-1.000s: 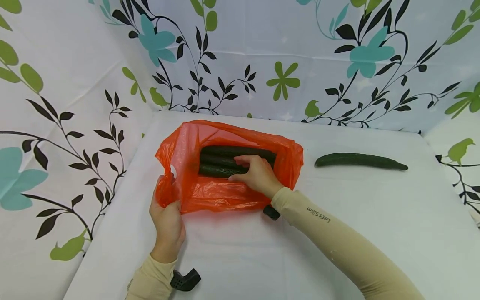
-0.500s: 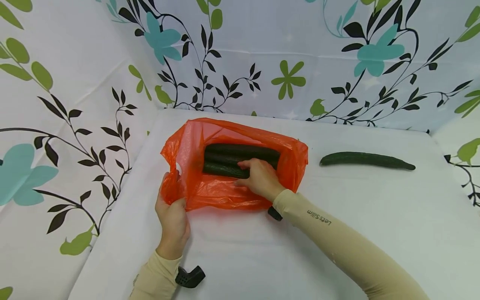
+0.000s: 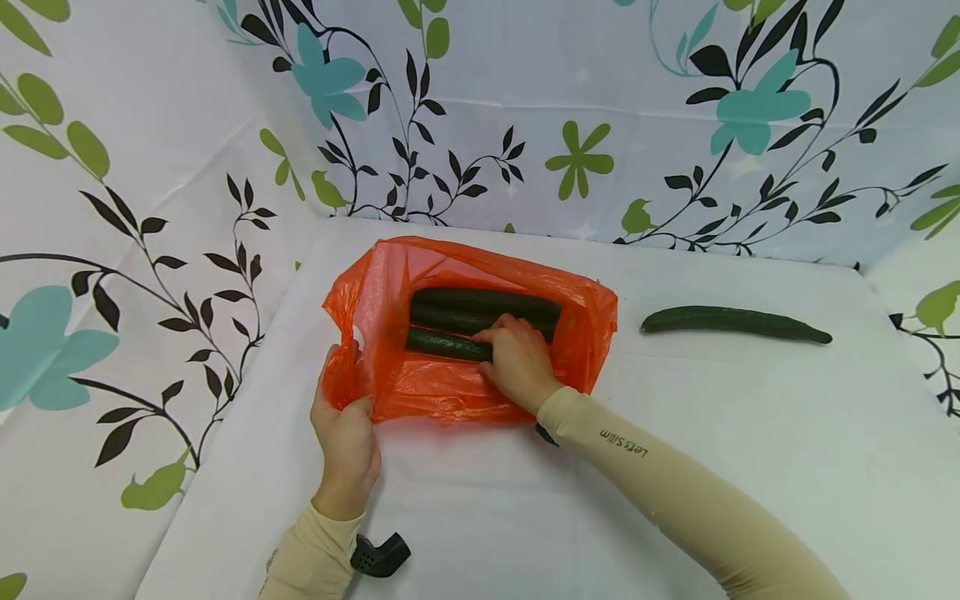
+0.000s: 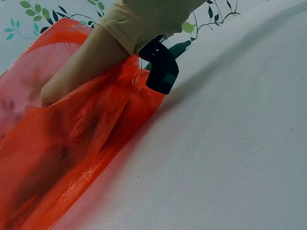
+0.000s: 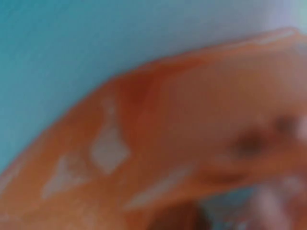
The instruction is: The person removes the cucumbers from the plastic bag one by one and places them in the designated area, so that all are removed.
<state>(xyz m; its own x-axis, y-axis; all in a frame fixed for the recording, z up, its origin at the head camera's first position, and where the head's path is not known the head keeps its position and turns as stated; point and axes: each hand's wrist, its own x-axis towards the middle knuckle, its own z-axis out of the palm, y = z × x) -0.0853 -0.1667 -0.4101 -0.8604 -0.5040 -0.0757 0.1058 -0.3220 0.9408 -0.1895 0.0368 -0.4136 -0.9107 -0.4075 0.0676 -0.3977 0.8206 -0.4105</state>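
An orange-red plastic bag (image 3: 442, 392) lies open on the white table in the head view. Inside it are three dark green cucumbers side by side. My right hand (image 3: 521, 362) reaches into the bag and grips the right end of the front cucumber (image 3: 448, 344), which lies slightly apart from the middle cucumber (image 3: 450, 317) and the back cucumber (image 3: 480, 300). With my left hand (image 3: 345, 450) I hold the bag's gathered left edge; some fingers are hidden behind the plastic. In the left wrist view the bag (image 4: 81, 139) covers most of the right hand. The right wrist view is blurred orange plastic (image 5: 144, 129).
Another cucumber (image 3: 735, 323) lies on the table (image 3: 675, 400) to the right of the bag. A patterned cloth (image 3: 480, 100) with leaves and flowers hangs behind and at the sides. Black wrist devices (image 3: 381, 556) sit below both hands.
My right hand has moved from above the cucumbers down onto the front one and gripped it. That cucumber has shifted slightly toward the front, opening a gap. My left hand keeps holding the bag.
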